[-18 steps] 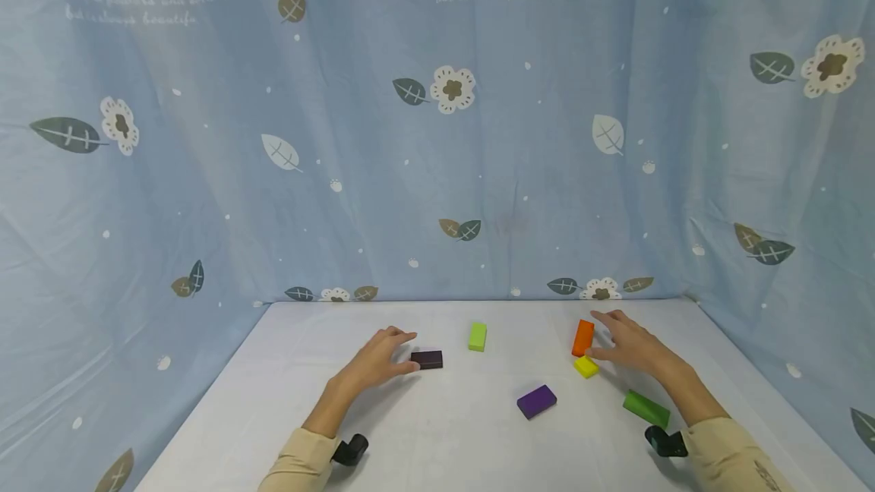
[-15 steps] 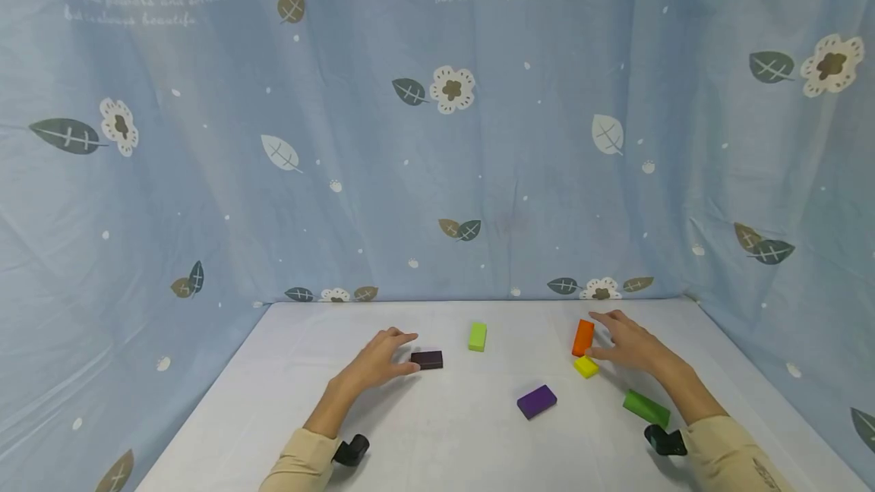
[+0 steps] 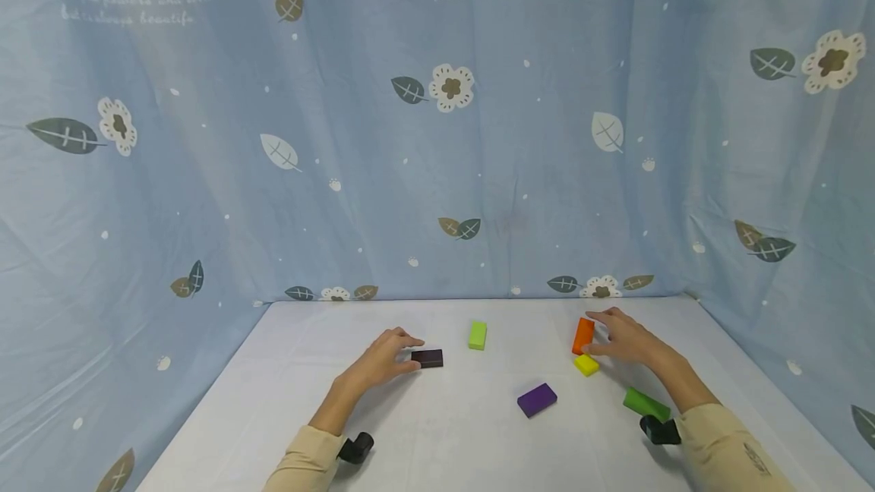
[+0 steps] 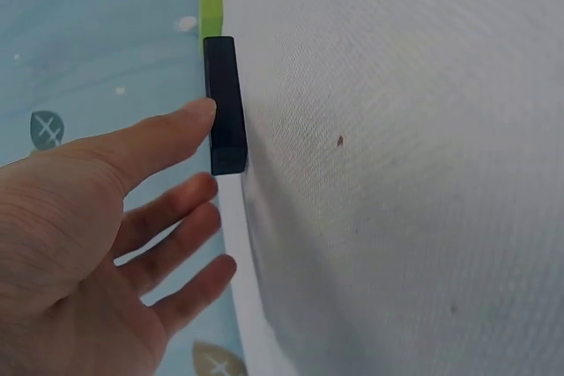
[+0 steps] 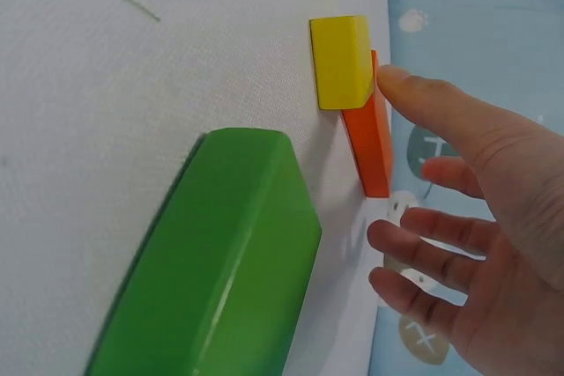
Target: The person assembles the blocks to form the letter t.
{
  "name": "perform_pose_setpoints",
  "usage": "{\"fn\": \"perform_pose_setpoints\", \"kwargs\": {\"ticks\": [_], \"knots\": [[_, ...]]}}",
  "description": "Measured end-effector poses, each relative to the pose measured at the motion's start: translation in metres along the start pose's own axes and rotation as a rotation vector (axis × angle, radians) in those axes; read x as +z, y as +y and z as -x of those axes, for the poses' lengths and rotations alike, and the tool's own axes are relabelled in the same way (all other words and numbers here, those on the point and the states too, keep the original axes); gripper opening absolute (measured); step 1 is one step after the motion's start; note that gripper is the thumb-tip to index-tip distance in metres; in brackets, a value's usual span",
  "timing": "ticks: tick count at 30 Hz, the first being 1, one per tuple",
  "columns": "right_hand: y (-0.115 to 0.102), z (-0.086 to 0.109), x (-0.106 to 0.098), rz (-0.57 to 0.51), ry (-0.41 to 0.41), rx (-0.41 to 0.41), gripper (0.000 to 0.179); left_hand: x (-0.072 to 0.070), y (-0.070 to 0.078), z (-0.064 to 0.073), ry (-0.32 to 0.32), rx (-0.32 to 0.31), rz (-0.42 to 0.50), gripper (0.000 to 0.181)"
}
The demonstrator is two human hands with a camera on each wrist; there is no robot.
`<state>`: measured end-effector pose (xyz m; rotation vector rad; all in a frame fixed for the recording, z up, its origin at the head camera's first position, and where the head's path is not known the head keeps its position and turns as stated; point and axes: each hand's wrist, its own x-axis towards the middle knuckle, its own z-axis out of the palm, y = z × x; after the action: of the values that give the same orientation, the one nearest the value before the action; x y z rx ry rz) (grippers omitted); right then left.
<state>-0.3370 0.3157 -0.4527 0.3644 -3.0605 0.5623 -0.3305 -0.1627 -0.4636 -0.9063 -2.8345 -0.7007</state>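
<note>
My left hand (image 3: 380, 357) is held at the left end of the black block (image 3: 427, 358), thumb tip by its near side and fingers spread past its far side. In the left wrist view the thumb overlaps the black block (image 4: 226, 103); whether it touches cannot be told. My right hand (image 3: 625, 338) hovers just right of the orange block (image 3: 583, 335), fingers apart and holding nothing. Its thumb points toward where the orange block meets the yellow block (image 3: 585, 365). In the right wrist view the yellow block (image 5: 342, 63) partly covers the orange block (image 5: 370, 147).
A lime block (image 3: 478, 335) lies toward the back of the white table (image 3: 451, 439). A purple block (image 3: 537, 400) sits nearer the front. The green block (image 3: 645, 403) lies under the right forearm, near the black wrist camera (image 3: 659, 430). A blue patterned curtain (image 3: 369, 196) surrounds the table.
The left index finger has reached slightly right over the black block's far side. My right hand has shifted a little left, closer to the orange block. All the blocks stay in place.
</note>
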Motion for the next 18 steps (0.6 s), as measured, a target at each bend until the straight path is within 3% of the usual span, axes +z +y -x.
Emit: {"fn": "perform_pose_setpoints", "kwargs": {"ticks": [8,18], "knots": [[0.0005,-0.0031,0.0004,-0.017,-0.029,-0.01,0.081,0.0034,0.0008,-0.0028,-0.003,0.03,-0.054,0.031],[-0.001,-0.0049,0.0012,-0.019,-0.038,-0.004,0.076,0.0058,0.0024,-0.004,-0.013,0.028,-0.035,0.031]]}}
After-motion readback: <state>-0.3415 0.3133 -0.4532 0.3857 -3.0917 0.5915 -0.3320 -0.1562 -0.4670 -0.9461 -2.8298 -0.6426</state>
